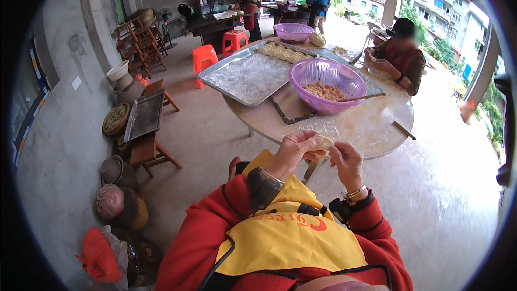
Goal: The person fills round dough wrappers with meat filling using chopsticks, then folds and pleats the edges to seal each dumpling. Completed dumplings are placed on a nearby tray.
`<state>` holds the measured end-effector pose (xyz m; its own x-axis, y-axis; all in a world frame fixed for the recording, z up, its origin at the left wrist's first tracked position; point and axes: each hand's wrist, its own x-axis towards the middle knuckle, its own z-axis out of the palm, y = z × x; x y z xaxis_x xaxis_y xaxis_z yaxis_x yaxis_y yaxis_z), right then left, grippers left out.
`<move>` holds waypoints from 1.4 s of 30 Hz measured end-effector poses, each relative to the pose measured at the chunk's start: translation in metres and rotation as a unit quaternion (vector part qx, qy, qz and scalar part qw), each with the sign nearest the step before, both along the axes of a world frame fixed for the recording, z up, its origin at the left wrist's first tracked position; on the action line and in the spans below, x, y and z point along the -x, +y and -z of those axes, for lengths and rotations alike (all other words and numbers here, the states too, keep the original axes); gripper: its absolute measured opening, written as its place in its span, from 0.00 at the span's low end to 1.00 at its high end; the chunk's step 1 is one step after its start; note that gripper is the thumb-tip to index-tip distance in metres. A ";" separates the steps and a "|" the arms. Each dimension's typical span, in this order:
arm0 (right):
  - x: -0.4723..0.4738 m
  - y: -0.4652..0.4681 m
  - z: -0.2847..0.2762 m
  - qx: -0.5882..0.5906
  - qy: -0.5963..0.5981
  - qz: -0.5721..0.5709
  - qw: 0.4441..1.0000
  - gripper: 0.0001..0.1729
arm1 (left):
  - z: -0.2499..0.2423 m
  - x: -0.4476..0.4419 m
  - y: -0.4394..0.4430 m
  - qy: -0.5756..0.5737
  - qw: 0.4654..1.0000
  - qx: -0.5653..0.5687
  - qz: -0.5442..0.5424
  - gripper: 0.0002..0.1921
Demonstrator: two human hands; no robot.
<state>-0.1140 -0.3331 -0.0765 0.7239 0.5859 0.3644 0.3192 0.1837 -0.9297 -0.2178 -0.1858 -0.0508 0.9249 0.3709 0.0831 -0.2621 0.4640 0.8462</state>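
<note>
Between my two hands is a pale folded dough dumpling (323, 144), held just off the near edge of the round table (375, 129). My left hand (294, 151) grips its left end, thumb on top. The fingertips of my right hand (346, 159) pinch its right end. Beyond them stands a purple plastic bowl (297, 85) of minced filling (323, 91), with a wooden stick (361, 97) leaning over its rim. To the left, a floured metal tray (246, 76) carries rows of shaped dumplings (284, 52) along its far side.
A short rolling pin (404, 130) juts over the table's right edge. Across the table sits a person (404, 56) handling dough. A second purple basin (293, 32) and a dough lump (317, 39) lie farther back. Red stools (204, 62) and a wooden bench (145, 151) stand left.
</note>
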 end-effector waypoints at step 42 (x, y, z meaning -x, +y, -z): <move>-0.096 0.083 0.032 0.014 0.171 -0.100 0.980 0.14 | 0.058 -0.090 0.076 0.085 0.986 -0.129 -0.057 0.07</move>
